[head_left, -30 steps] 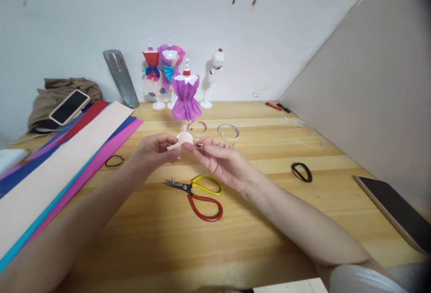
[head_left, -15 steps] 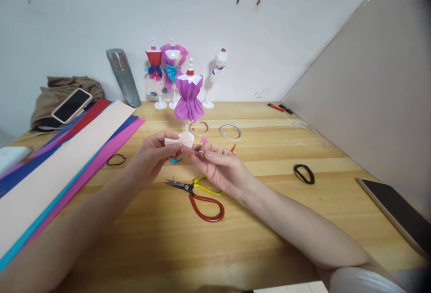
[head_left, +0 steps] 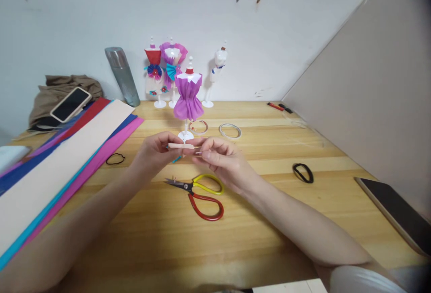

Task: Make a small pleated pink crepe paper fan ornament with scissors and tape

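Observation:
My left hand (head_left: 155, 150) pinches a small folded piece of cream crepe paper (head_left: 180, 146), held level above the table. Close on its right, my right hand (head_left: 224, 160) has its thumb and fingers pressed together on a thin pale strip (head_left: 198, 153); its exact kind is too small to tell. Below both hands lie scissors (head_left: 188, 188), blades spread, with one yellow and one red handle. Just beyond the hands stands a small dress form (head_left: 189, 97) in gathered purple crepe paper, its base partly behind my fingers. A bit of blue paper (head_left: 177, 159) shows under my left hand.
Crepe paper sheets (head_left: 77, 167) in several colours cover the left side, near a phone (head_left: 71, 104) and a bottle (head_left: 123, 77). More dress forms (head_left: 154, 73) stand along the wall. Rolls of tape (head_left: 230, 130), a black hair tie (head_left: 303, 173) and a tablet-like device (head_left: 393, 212) lie rightward.
The cream paper has turned from a flared, bow-like shape to a narrow edge-on bar. My right fingers have curled in closer to it, and the view has shifted slightly.

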The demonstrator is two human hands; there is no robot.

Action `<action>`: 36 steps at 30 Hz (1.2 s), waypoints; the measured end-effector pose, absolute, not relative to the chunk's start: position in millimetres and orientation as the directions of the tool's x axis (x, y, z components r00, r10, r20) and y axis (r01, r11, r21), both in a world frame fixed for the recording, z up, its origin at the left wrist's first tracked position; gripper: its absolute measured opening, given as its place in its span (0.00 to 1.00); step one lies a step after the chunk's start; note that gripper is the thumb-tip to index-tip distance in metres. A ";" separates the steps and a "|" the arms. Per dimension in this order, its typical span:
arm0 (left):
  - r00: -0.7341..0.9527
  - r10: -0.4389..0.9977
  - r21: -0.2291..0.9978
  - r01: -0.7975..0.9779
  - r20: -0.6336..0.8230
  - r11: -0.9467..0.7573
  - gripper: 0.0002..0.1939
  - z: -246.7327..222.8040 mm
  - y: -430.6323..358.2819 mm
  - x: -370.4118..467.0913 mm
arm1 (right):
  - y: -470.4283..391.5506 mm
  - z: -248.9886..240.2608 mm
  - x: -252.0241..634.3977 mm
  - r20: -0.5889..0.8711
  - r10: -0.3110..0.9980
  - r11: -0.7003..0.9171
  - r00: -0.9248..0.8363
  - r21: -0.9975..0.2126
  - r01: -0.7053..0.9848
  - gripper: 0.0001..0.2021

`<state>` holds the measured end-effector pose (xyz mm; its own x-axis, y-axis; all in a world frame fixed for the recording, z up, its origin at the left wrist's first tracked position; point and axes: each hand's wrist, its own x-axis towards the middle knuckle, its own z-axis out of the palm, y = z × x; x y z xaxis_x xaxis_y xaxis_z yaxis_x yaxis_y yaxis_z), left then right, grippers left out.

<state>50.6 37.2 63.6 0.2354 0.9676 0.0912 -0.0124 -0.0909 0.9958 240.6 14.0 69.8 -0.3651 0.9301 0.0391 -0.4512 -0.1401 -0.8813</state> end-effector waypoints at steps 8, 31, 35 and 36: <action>0.208 0.942 0.963 0.009 0.263 -0.270 0.24 57.5 40.8 46.8 | 14.8 66.6 240.1 0.089 0.928 -0.102 -0.361 -0.874 -0.476 0.09; 0.272 0.952 0.987 -0.114 0.137 -0.109 0.12 75.6 30.5 47.6 | 20.6 66.8 259.4 0.612 0.591 0.747 -0.525 -0.662 0.069 0.06; 0.224 0.959 0.985 -0.042 0.171 -0.166 0.11 77.5 28.9 48.6 | 20.3 66.3 260.3 0.603 0.602 0.729 -0.523 -0.683 0.052 0.06; 0.213 0.958 0.981 -0.022 0.192 -0.192 0.11 76.4 28.9 48.6 | 20.5 65.1 260.9 0.606 0.604 0.724 -0.517 -0.688 0.039 0.06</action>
<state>48.6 28.9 76.4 0.2132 0.9579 0.1924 -0.0217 -0.1923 0.9811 260.9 20.5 65.1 -0.5171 0.6042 0.6063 0.0394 0.7244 -0.6882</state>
